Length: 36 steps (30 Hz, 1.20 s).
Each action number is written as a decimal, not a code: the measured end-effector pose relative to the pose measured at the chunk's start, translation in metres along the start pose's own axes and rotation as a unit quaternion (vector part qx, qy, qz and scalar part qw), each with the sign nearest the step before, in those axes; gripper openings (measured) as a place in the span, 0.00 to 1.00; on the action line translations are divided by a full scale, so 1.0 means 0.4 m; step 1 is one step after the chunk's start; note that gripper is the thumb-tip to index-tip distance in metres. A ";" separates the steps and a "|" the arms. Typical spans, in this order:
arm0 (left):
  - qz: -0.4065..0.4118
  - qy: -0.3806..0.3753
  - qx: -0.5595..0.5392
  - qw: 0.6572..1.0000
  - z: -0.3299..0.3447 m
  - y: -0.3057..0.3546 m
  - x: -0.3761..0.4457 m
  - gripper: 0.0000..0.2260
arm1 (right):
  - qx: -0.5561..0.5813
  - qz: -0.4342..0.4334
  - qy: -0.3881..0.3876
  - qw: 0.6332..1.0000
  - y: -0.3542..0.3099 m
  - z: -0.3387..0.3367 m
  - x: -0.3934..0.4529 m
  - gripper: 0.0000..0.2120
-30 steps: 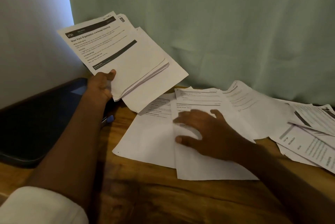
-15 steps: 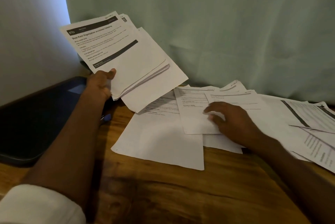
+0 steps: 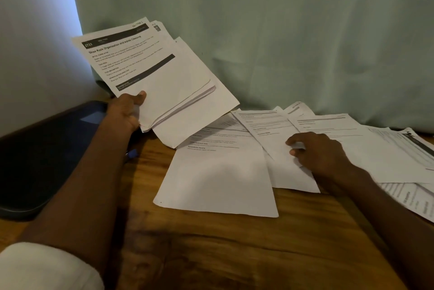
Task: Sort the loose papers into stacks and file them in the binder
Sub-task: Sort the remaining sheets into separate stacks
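My left hand (image 3: 125, 111) grips a stack of printed papers (image 3: 164, 78) by its lower left corner and holds it tilted up above the table. The top page is headed "Shoe Rack Organization". Several loose papers (image 3: 218, 172) lie overlapping on the wooden table (image 3: 234, 254), spreading to the right edge. My right hand (image 3: 317, 156) lies on a slanted loose sheet (image 3: 267, 134) in the middle of them, with forefinger and thumb bent and pinching it. A dark blue binder (image 3: 47, 149) lies shut at the left, partly behind my left forearm.
A pale green curtain (image 3: 281, 43) hangs right behind the table, and the papers reach up to it. A small blue object (image 3: 132, 153) shows beside my left forearm near the binder. More printed sheets (image 3: 413, 191) pile up at the far right.
My right hand has gone from pressing flat on the middle sheets to pinching one sheet, which it has slid and turned to a slant. The held stack has barely moved.
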State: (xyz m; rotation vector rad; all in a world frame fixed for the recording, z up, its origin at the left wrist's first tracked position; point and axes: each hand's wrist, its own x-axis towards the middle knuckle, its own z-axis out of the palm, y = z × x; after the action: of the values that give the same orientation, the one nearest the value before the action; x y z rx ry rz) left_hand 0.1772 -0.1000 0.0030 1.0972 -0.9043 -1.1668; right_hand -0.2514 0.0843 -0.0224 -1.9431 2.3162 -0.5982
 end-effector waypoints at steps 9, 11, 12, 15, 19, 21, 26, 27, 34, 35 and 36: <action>-0.017 0.005 -0.045 0.999 0.029 -0.002 -0.018 0.05 | 0.014 -0.224 -0.041 0.974 -0.154 0.054 -0.034 0.16; -0.020 0.001 -0.049 0.999 0.035 -0.003 -0.020 0.05 | -0.002 -0.231 -0.104 0.967 -0.167 0.062 -0.044 0.27; -0.021 0.000 -0.054 0.998 0.037 -0.002 -0.024 0.06 | 0.021 -0.233 -0.128 0.964 -0.169 0.056 -0.051 0.30; -0.021 -0.003 -0.064 0.998 0.032 0.002 -0.031 0.06 | 0.028 -0.213 -0.199 0.956 -0.175 0.035 -0.068 0.43; -0.020 -0.005 -0.054 0.998 0.033 0.006 -0.042 0.06 | -0.006 -0.180 -0.209 0.961 -0.174 0.037 -0.074 0.59; -0.019 -0.009 -0.050 0.999 0.035 0.009 -0.049 0.05 | -0.023 -0.177 -0.199 0.964 -0.175 0.039 -0.074 0.55; -0.011 -0.013 -0.043 0.999 0.029 0.013 -0.058 0.05 | 0.011 -0.138 -0.114 0.984 -0.171 0.054 -0.066 0.36; -0.012 -0.016 -0.037 0.999 0.027 0.014 -0.060 0.04 | -0.001 -0.138 -0.095 0.986 -0.169 0.058 -0.063 0.33; -0.026 -0.012 -0.037 0.999 0.014 0.020 -0.068 0.02 | -0.097 -0.091 -0.049 0.990 -0.153 0.067 -0.052 0.26; -0.026 -0.018 -0.031 0.999 0.021 0.022 -0.080 0.02 | -0.109 -0.064 -0.046 0.991 -0.148 0.066 -0.047 0.26; -0.025 -0.021 -0.026 0.999 0.028 0.025 -0.092 0.04 | -0.118 -0.035 -0.042 0.991 -0.140 0.064 -0.042 0.26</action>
State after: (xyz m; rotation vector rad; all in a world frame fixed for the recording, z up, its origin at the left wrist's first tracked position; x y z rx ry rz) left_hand 0.1622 -0.0655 0.0155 1.0612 -0.8787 -1.2523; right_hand -0.1883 0.0868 -0.0312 -2.1094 2.3687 -0.2482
